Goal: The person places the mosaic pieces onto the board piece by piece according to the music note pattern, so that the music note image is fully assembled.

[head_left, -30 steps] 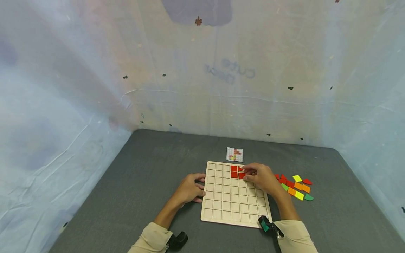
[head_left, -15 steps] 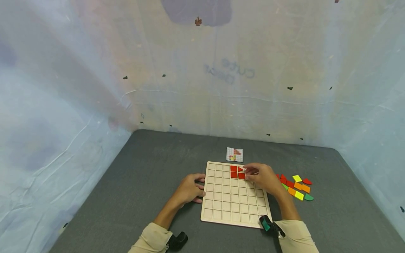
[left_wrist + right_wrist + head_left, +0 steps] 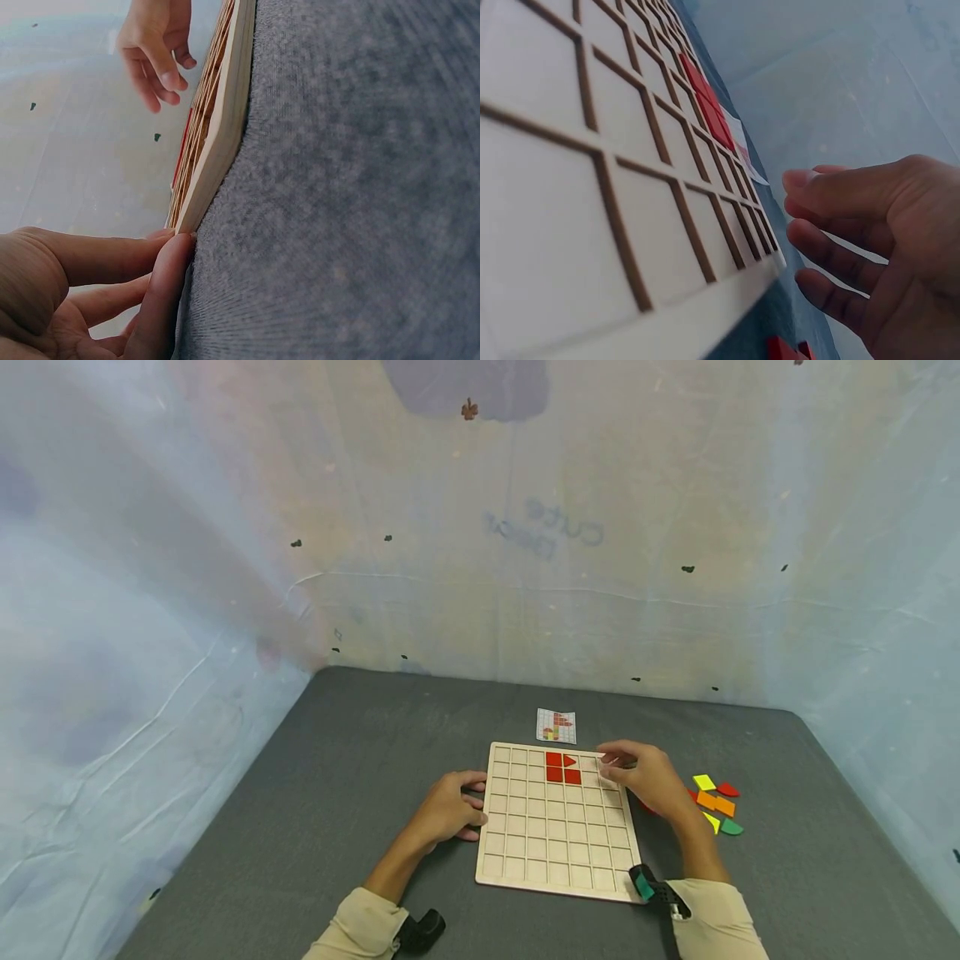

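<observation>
A light wooden grid board lies on the grey cloth. Three red square tiles and a red triangular tile sit in cells near its far edge. My left hand rests at the board's left side, fingertips and thumb touching the edge with the fingers fairly straight. In the left wrist view, the thumb and a finger meet the wooden rim. Over the far right corner is my right hand, fingers loosely bent and holding nothing; the right wrist view shows a gap between the hand and the board.
A small printed pattern card lies beyond the board. To the right are loose tiles: yellow, orange, red and green, partly hidden by the right forearm. A draped pale sheet rises behind the table.
My right hand has drawn back from the red tiles toward the right, uncovering the triangular tile and the cells beside it. The left hand has stayed at the board's edge.
</observation>
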